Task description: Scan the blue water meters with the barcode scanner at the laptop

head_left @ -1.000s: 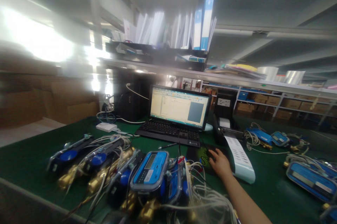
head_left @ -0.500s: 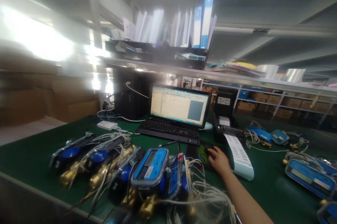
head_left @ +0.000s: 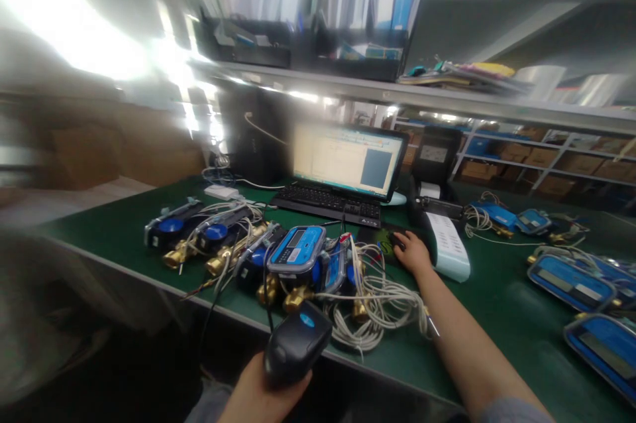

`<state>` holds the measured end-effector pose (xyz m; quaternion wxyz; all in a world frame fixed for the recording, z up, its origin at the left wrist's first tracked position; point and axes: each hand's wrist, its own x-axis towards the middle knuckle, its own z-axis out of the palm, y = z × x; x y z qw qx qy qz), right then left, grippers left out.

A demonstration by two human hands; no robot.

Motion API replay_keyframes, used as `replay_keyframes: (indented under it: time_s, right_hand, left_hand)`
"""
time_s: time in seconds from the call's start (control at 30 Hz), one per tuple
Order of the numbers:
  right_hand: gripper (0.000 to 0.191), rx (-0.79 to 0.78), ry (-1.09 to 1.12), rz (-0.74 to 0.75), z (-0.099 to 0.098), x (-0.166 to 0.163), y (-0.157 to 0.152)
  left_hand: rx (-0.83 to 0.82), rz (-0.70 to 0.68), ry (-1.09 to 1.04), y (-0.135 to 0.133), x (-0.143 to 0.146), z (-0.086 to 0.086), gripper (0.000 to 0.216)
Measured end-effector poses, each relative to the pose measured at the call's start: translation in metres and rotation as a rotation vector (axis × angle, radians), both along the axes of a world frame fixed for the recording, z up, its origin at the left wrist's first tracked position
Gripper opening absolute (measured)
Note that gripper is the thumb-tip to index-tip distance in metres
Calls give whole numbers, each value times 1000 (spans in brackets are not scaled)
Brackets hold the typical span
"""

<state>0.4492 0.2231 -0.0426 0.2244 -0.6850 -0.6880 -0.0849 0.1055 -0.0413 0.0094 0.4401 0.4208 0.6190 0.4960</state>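
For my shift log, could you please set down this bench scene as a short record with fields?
Left hand: grips a black handheld scanner in front of the table's near edge.
Right hand: lies palm-down by a dark mouse pad; what is under it is hidden.
Nearest things: blue-faced meters with brass fittings; tangled white cables.
Behind: open black laptop, screen lit; white label strip.
Surface: green table.
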Motion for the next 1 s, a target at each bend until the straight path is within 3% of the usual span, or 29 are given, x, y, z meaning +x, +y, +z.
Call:
replay_keyframes:
  time_s: [0.17,0.23,0.33,0.43,0.53,0.63,0.7,0.77,0.87,1.0]
  right_hand:
    - [44,11,43,12,3,1,-3]
    - [44,18,68,17,3,0,-5]
    - [44,34,116,25,8,-2,-9]
    - [46,80,173,40,30,-3,-15]
    - [47,143,231,80,75,-11,-34]
    - [36,124,246,305,119,-37,-82]
    - [28,26,172,696,132,-64,-124]
    - [23,-22,12,918,127,-93,-162]
    - [32,43,-95,774,93,-128,-203]
    - [37,124,-30,611,45,-146,-231]
  left_hand:
    - [8,-269,192,2,-3,21,28]
    - [-89,-267,156,3,-1,21,30]
    - [-191,-222,-60,2,5,15,39]
    - [-152,-195,-210,0,9,13,41]
    - [-153,-154,-315,0,8,14,42]
    - [-156,-127,-409,0,7,14,40]
    - [-137,-148,-461,-1,8,14,36]
    - [-137,-173,-512,-3,10,14,33]
    - [-163,-197,-611,-5,13,13,34]
    - [-202,-172,-754,-7,20,11,34]
